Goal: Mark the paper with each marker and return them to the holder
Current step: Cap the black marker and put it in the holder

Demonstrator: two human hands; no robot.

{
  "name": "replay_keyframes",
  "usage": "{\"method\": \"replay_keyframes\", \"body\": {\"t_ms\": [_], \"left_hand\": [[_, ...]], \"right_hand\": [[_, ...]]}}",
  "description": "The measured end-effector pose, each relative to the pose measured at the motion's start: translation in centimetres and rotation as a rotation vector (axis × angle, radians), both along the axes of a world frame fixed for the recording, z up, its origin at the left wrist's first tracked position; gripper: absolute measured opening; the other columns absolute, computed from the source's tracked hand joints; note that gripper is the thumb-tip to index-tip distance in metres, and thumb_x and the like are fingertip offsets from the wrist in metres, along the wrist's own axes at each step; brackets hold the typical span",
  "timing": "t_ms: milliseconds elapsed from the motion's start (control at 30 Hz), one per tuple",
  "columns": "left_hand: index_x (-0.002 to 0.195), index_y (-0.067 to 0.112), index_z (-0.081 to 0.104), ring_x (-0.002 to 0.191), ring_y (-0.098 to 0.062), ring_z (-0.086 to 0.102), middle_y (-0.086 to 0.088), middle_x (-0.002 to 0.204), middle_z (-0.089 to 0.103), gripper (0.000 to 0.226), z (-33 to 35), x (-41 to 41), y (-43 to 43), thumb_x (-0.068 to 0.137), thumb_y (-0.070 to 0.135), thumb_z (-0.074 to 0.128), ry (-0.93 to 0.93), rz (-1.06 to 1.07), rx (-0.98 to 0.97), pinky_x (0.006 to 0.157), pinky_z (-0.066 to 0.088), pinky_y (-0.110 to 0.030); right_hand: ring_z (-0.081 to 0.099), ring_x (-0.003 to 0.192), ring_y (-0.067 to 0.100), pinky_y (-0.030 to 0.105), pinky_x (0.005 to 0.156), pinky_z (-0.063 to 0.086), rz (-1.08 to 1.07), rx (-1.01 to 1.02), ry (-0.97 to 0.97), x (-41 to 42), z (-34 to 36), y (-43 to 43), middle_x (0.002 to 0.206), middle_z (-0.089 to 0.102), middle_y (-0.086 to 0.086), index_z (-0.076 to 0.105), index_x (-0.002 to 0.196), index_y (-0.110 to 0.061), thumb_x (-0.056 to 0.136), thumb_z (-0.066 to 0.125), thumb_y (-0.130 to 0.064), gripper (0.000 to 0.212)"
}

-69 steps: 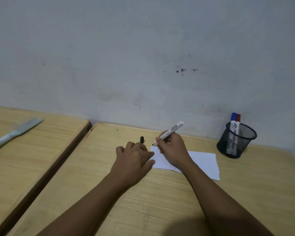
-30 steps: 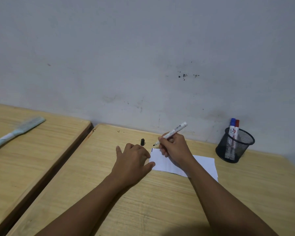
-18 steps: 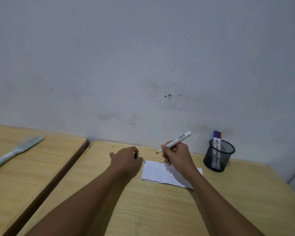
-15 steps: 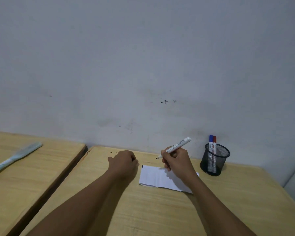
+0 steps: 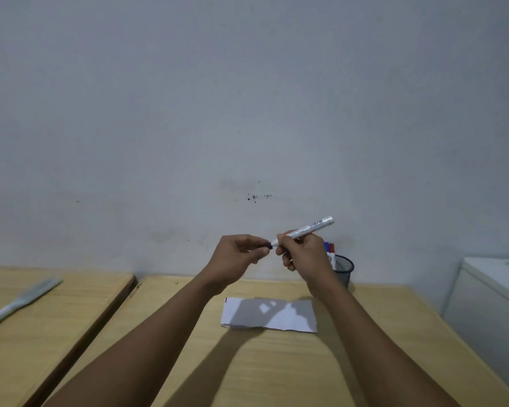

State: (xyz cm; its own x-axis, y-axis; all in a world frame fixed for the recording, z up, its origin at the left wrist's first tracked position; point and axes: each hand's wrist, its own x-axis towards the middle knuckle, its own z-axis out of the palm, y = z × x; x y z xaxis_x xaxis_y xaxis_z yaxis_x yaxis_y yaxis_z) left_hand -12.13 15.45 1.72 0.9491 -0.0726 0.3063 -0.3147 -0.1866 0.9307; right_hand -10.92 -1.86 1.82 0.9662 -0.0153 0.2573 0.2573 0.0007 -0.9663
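Note:
Both hands are raised above the wooden desk [image 5: 276, 371]. My right hand [image 5: 304, 254] grips a white marker [image 5: 309, 229], its barrel slanting up to the right. My left hand [image 5: 237, 258] pinches the small black cap [image 5: 267, 245] right at the marker's tip. Below them a white paper [image 5: 272, 315] lies flat on the desk with a short black mark at its upper left corner. A black mesh holder [image 5: 343, 270] stands behind my right wrist, with a blue marker [image 5: 326, 248] and a red marker [image 5: 332, 250] upright in it.
A grey wall rises just behind the desk. A second wooden desk [image 5: 41, 318] sits to the left across a narrow gap, with a pale blue flat tool [image 5: 21, 302] lying on it. A white cabinet [image 5: 491, 304] stands at the right edge.
My left hand picked the black cap off the desk and both hands rose from the paper, bringing cap and marker tip together. The view has tilted up.

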Motion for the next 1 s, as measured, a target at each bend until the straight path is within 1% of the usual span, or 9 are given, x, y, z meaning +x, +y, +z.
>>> {"method": "replay_keyframes", "body": {"t_ms": [100, 167, 300, 467, 600, 733, 900, 967, 1000], "left_hand": [[0.099, 0.008, 0.077, 0.064, -0.003, 0.061, 0.004, 0.079, 0.074, 0.015, 1.3, -0.8, -2.0, 0.084, 0.01, 0.075, -0.034, -0.029, -0.011, 0.056, 0.045, -0.01], [0.1, 0.007, 0.077, 0.067, 0.001, 0.066, 0.003, 0.081, 0.075, 0.016, 2.0, -1.3, -3.3, 0.084, 0.008, 0.075, -0.07, -0.044, -0.004, 0.06, 0.047, -0.01], [0.095, 0.012, 0.078, 0.08, -0.007, 0.072, 0.0, 0.087, 0.077, 0.013, 2.7, -1.7, -5.6, 0.082, 0.011, 0.078, -0.182, -0.002, 0.089, 0.072, 0.055, -0.021], [0.092, 0.017, 0.078, 0.07, -0.002, 0.063, 0.008, 0.079, 0.073, 0.012, 2.1, -1.7, -8.7, 0.08, 0.019, 0.08, -0.413, 0.144, 0.274, 0.062, 0.046, -0.011], [0.091, 0.02, 0.078, 0.072, -0.011, 0.062, 0.005, 0.078, 0.072, 0.013, 1.1, -0.8, -10.0, 0.079, 0.022, 0.08, -0.615, 0.216, 0.415, 0.068, 0.051, -0.032], [0.084, 0.02, 0.077, 0.066, -0.016, 0.06, 0.005, 0.07, 0.068, 0.012, 0.3, 0.5, -11.5, 0.074, 0.018, 0.084, -0.784, 0.29, 0.507, 0.062, 0.045, -0.035], [0.088, 0.021, 0.077, 0.066, -0.016, 0.059, 0.005, 0.07, 0.068, 0.015, -0.8, 2.5, -12.5, 0.075, 0.019, 0.084, -0.803, 0.308, 0.544, 0.059, 0.044, -0.033], [0.092, 0.021, 0.077, 0.068, -0.014, 0.06, 0.005, 0.075, 0.07, 0.014, -0.3, 3.4, -12.8, 0.078, 0.022, 0.081, -0.724, 0.29, 0.47, 0.063, 0.05, -0.036], [0.094, 0.021, 0.078, 0.069, -0.014, 0.06, 0.005, 0.077, 0.071, 0.015, 0.0, 4.0, -12.9, 0.08, 0.023, 0.08, -0.688, 0.287, 0.447, 0.065, 0.052, -0.038]], "right_hand": [[0.049, 0.048, 0.014, 0.024, 0.046, 0.039, -0.026, -0.001, -0.016, -1.1, 1.2, -1.7, 0.066, 0.066, 0.006, 0.07, 0.094, 0.0, 0.096, 0.065, -0.017, 0.018], [0.048, 0.049, 0.014, 0.025, 0.047, 0.039, -0.029, -0.02, -0.025, -1.8, 1.8, -2.9, 0.065, 0.064, 0.006, 0.071, 0.094, 0.002, 0.095, 0.067, -0.02, 0.022], [0.047, 0.052, 0.015, 0.027, 0.05, 0.038, -0.017, -0.012, -0.021, -2.9, 2.6, -5.0, 0.063, 0.056, 0.006, 0.07, 0.088, 0.0, 0.095, 0.067, -0.022, 0.023], [0.042, 0.049, 0.013, 0.027, 0.051, 0.036, -0.025, 0.049, 0.04, -2.9, 2.7, -6.6, 0.06, 0.046, 0.001, 0.061, 0.079, -0.009, 0.099, 0.062, -0.025, 0.026], [0.042, 0.048, 0.011, 0.024, 0.051, 0.037, -0.025, -0.004, 0.094, -2.7, 2.7, -8.3, 0.059, 0.045, -0.002, 0.063, 0.081, -0.008, 0.1, 0.061, -0.027, 0.027], [0.034, 0.05, 0.013, 0.027, 0.052, 0.034, -0.07, 0.05, 0.14, -1.7, 2.5, -9.3, 0.061, 0.037, 0.002, 0.058, 0.071, -0.009, 0.099, 0.063, -0.024, 0.032], [0.038, 0.049, 0.012, 0.025, 0.051, 0.036, -0.123, 0.03, 0.18, -0.3, 1.9, -10.3, 0.061, 0.043, 0.002, 0.063, 0.074, -0.002, 0.094, 0.069, -0.03, 0.035], [0.045, 0.051, 0.011, 0.025, 0.054, 0.04, -0.243, -0.074, 0.123, 0.6, 1.8, -10.9, 0.064, 0.05, 0.002, 0.069, 0.085, 0.003, 0.089, 0.072, -0.042, 0.046], [0.049, 0.055, 0.01, 0.025, 0.056, 0.041, -0.351, -0.176, 0.067, 1.0, 1.8, -11.4, 0.067, 0.055, -0.001, 0.07, 0.092, 0.0, 0.087, 0.072, -0.048, 0.048]]}}
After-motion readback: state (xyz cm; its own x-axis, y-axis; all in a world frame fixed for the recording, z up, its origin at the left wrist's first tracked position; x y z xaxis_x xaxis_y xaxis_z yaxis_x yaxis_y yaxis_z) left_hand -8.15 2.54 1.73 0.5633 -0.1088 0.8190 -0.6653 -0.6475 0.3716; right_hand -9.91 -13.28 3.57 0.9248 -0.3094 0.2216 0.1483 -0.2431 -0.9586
